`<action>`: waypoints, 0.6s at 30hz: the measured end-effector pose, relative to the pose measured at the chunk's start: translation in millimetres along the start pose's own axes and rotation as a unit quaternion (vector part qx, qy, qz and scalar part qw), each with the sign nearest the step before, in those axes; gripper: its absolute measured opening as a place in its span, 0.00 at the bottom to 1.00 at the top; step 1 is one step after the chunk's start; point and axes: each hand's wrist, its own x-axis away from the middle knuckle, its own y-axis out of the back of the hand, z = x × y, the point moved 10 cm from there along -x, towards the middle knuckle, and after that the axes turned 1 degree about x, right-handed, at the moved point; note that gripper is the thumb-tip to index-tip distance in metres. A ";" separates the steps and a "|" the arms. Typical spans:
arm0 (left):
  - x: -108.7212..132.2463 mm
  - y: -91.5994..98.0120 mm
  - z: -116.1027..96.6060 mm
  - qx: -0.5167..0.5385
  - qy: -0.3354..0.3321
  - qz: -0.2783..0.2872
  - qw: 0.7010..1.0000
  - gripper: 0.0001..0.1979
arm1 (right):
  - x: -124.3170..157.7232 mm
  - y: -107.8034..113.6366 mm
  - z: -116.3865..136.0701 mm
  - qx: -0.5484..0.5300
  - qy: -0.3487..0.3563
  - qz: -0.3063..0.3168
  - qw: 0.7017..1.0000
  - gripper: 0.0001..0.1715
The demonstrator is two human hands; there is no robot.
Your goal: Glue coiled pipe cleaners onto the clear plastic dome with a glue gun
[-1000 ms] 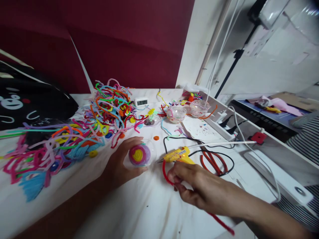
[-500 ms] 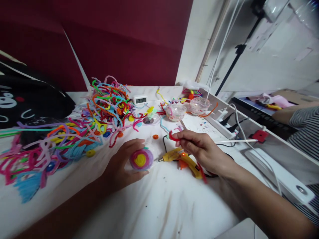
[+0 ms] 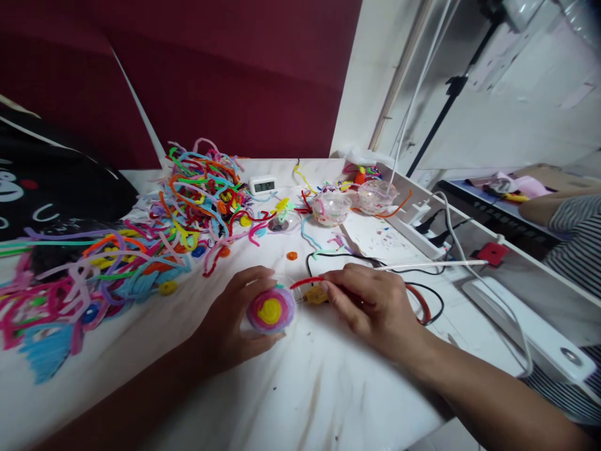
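My left hand (image 3: 235, 313) is wrapped round a clear plastic ball. On the ball's near face shows a coiled pipe-cleaner disc (image 3: 271, 311), yellow in the middle with pink and lilac rings. Between thumb and fingers my right hand (image 3: 370, 300) pinches a red pipe cleaner (image 3: 307, 282), its tip close to the ball's right side; whether it touches I cannot tell. A yellow glue gun (image 3: 315, 295) lies on the table beneath the right hand, mostly hidden by it, its nozzle towards the ball.
A tangled heap of pipe cleaners (image 3: 201, 188) spreads over the left. Further back stand a small digital clock (image 3: 263, 185) and clear decorated bowls (image 3: 330, 208). A power strip (image 3: 422, 238) and cables run along the right edge. Another person's arm (image 3: 539, 210) shows at far right.
My right hand has moved down over the glue gun, bringing the red pipe cleaner left towards the ball. The left hand with the ball has shifted slightly right.
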 end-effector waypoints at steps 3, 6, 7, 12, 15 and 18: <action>-0.2 -0.6 -0.8 -0.007 0.005 0.007 1.000 0.35 | 6.0 -0.5 4.5 0.026 0.021 -0.026 0.999 0.10; -1.3 -0.4 -3.8 -0.005 -0.006 0.011 1.000 0.36 | 9.6 0.8 6.3 0.026 0.030 -0.052 0.998 0.09; -1.6 -0.4 -4.9 -0.002 -0.010 0.011 1.000 0.35 | 10.2 0.8 7.1 0.027 0.033 -0.058 0.997 0.09; -1.8 0.3 -7.7 -0.002 -0.016 0.003 1.000 0.33 | 11.7 2.6 14.7 0.044 0.072 -0.094 0.992 0.07; -0.6 0.3 -8.5 0.002 -0.019 0.000 1.000 0.34 | 12.1 3.1 16.0 0.043 0.080 -0.101 0.991 0.07; 0.3 0.0 -8.9 0.014 -0.023 0.001 1.000 0.34 | 12.7 2.7 16.3 0.039 0.080 -0.095 0.992 0.07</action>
